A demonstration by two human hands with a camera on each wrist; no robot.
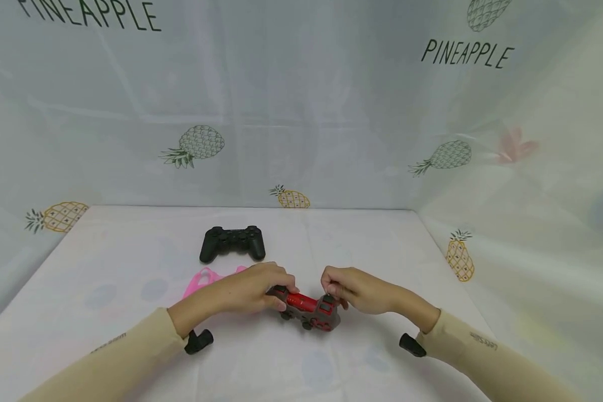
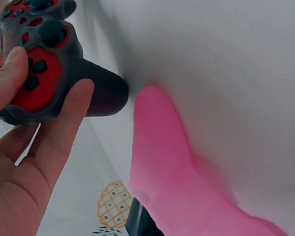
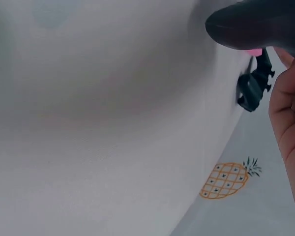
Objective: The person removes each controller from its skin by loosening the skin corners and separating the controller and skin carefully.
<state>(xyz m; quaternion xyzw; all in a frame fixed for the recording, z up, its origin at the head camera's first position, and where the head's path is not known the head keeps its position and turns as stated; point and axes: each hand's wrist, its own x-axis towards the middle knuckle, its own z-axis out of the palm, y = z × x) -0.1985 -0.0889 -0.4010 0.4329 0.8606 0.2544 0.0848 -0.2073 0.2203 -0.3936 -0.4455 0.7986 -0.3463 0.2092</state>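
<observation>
Tan sleeves [image 1: 120, 354] foremost. Red-and-gray game controller [image 1: 304, 302] held over table [image 1: 372, 240], well short of far edge: left hand [image 1: 251, 287] pinching one end, right hand [image 1: 359, 290] pinching other, fingers curled. Pink controller skin [image 1: 200, 280] behind left hand; black game controller [image 1: 233, 242] beyond, nearer far edge.

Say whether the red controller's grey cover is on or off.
On: in the left wrist view, the grey cover wraps the red controller, red showing through its openings.
</observation>
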